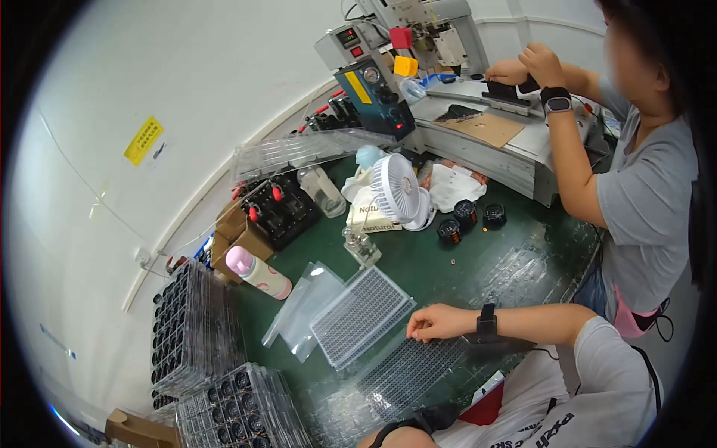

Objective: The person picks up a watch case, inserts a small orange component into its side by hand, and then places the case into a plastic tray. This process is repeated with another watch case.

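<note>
My right hand, with a black band on its wrist, reaches in from the right over a dark fine-grid sheet. Its fingers are curled together at the sheet's far edge; anything between them is too small to make out. Just left of it lies a clear tray filled with rows of tiny dark parts. Beside that tray rests a translucent plastic sheet. At the bottom edge my left hand shows only in part, near a black strap, and its fingers are out of sight.
Stacked clear trays with round black parts stand left. A pink-capped bottle, a glass bottle, a white fan and black round parts occupy the green table. A co-worker handles a black piece at a machine.
</note>
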The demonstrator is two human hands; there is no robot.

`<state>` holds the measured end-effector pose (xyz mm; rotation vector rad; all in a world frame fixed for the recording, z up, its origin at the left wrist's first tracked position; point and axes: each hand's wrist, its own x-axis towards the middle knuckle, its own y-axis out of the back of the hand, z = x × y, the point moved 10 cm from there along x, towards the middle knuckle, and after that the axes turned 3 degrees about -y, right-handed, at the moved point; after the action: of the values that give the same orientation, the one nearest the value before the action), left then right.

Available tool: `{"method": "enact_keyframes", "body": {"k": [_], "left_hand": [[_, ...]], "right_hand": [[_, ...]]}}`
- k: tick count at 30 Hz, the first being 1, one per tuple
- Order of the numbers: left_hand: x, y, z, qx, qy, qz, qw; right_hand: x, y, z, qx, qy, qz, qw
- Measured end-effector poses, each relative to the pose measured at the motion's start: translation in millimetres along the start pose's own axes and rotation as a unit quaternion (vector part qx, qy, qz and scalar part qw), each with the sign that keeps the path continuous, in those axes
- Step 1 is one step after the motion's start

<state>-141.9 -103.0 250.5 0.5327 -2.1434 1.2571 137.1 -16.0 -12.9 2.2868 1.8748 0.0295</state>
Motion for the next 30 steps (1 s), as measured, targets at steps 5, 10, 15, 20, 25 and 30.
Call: {"method": "enact_keyframes", "body": {"k": [5, 10, 15, 20, 25, 30], "left_hand": [[-13.7, -21.9, -9.4, -0.097, 0.026, 0.025, 0.995], [-37.5, -8.5, -23.4, -0.274, 0.078, 0.106, 0.953], [-114.4, -86.4, -66.0, -0.483, 0.607, -0.101, 0.623], [-119.3, -124.8, -63.1, -0.625, 0.575, -0.308, 0.429], [-112.0, -116.7, -50.7, -0.707, 0.528, -0.326, 0.339], [-119.0, -105.6, -59.4, -0.676, 0.581, -0.278, 0.359]], "right_hand": [[4.4, -0.1, -1.3, 0.021, 0.008, 0.000, 1.000], [4.9, -7.9, 1.7, 0.011, -0.005, -0.033, 0.999], [2.7, -0.3, 2.0, 0.001, 0.003, -0.025, 1.000], [3.2, -4.9, 5.1, 0.018, -0.009, -0.034, 0.999], [7.2, -5.1, 4.8, 0.022, 0.006, -0.029, 0.999], [7.0, -3.1, 5.7, 0.027, 0.001, -0.028, 0.999]]}}
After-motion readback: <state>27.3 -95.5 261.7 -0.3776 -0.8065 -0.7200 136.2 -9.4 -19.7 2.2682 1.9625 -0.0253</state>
